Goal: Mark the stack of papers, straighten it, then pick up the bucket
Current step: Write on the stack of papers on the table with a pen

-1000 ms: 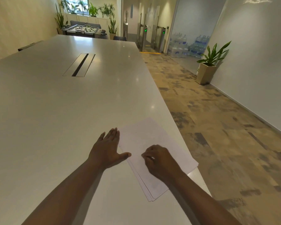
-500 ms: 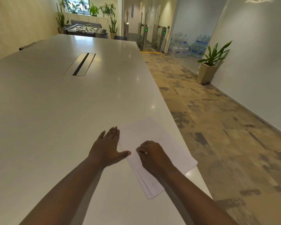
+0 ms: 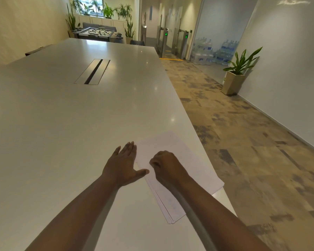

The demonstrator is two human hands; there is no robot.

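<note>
1. Paper: one slightly fanned stack of white sheets lies at the right edge of the long white bench.
2. Hands: two. The left hand lies flat and spread beside the stack, thumb on it, gripping nothing.
3. The right hand rests curled on the sheets; whether its grip holds anything cannot be told.
4. One potted plant stands by the wall.

On my feed: long glossy white table with a recessed metal cable slot; green potted plant in a tapered beige planter against the right wall; stacked water bottles; foosball table beyond.
</note>
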